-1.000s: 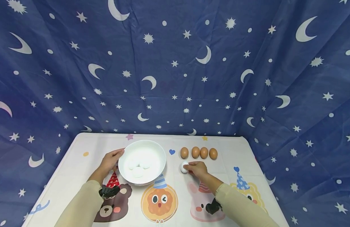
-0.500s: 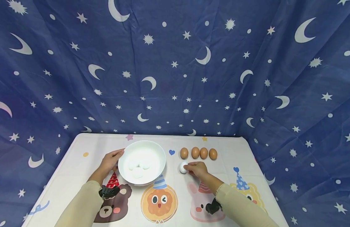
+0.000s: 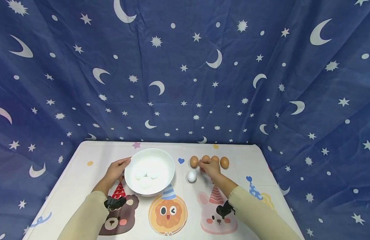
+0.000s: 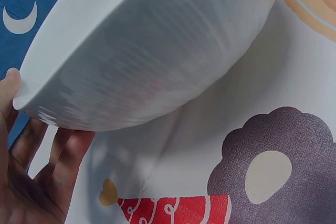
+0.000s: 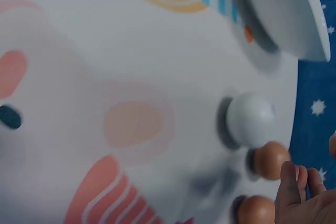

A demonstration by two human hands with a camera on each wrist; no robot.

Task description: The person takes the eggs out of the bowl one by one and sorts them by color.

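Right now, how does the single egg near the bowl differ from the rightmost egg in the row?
The single egg is white; the rightmost egg is brown. The single egg lies nearer the bowl; the rightmost egg lies farther from it. Both are rounded and rest on the table.

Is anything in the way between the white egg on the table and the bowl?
Nothing visible: just tablecloth lies between the white egg and the bowl. The right hand is on the egg's other side.
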